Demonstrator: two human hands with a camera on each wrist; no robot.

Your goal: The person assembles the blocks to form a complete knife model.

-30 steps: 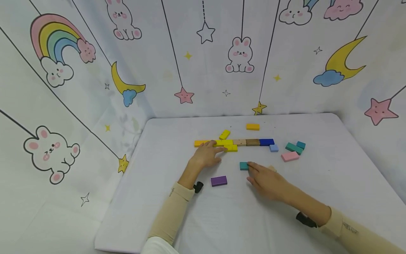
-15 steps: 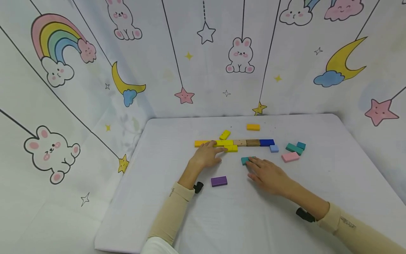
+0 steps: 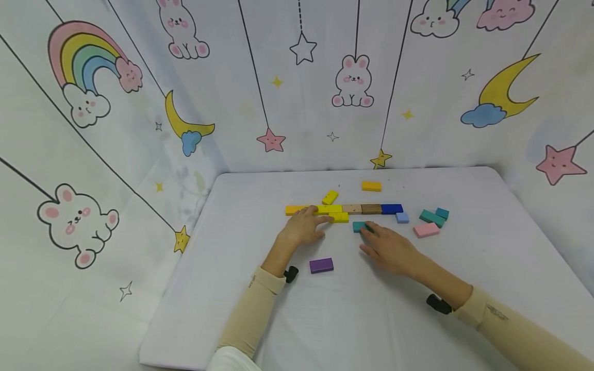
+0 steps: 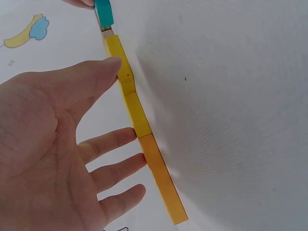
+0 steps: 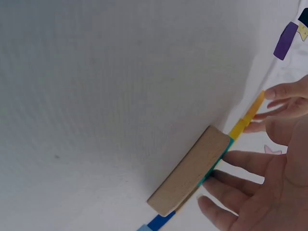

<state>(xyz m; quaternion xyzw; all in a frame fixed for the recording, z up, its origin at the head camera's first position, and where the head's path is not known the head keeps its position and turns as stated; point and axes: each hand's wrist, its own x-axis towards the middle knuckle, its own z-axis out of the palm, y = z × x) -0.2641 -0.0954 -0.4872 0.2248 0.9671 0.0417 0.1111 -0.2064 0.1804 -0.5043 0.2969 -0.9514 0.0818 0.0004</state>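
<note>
My left hand (image 3: 303, 226) lies at the left of a row of blocks, fingers fairly straight. In the left wrist view its thumb touches a yellow block (image 4: 118, 45) and its fingertips meet an orange block (image 4: 163, 180). My right hand (image 3: 390, 247) has its fingertips on a teal block (image 3: 359, 227), just in front of the row. Close by in the right wrist view is a plain wooden block (image 5: 190, 171), which the hand hides in the head view. Brown (image 3: 371, 208) and dark blue (image 3: 392, 208) blocks form the row's right end.
A purple block (image 3: 321, 265) lies nearer me. Light blue (image 3: 402, 217), pink (image 3: 426, 230) and green (image 3: 431, 217) blocks lie to the right. Beyond the row are a loose yellow block (image 3: 330, 197) and an orange-yellow one (image 3: 371, 186). A patterned cloth wall (image 3: 311, 113) stands behind.
My right hand has slid the teal block away from me, up towards the row. The wooden block has gone out of sight beneath that hand in the head view. My left hand stays put.
</note>
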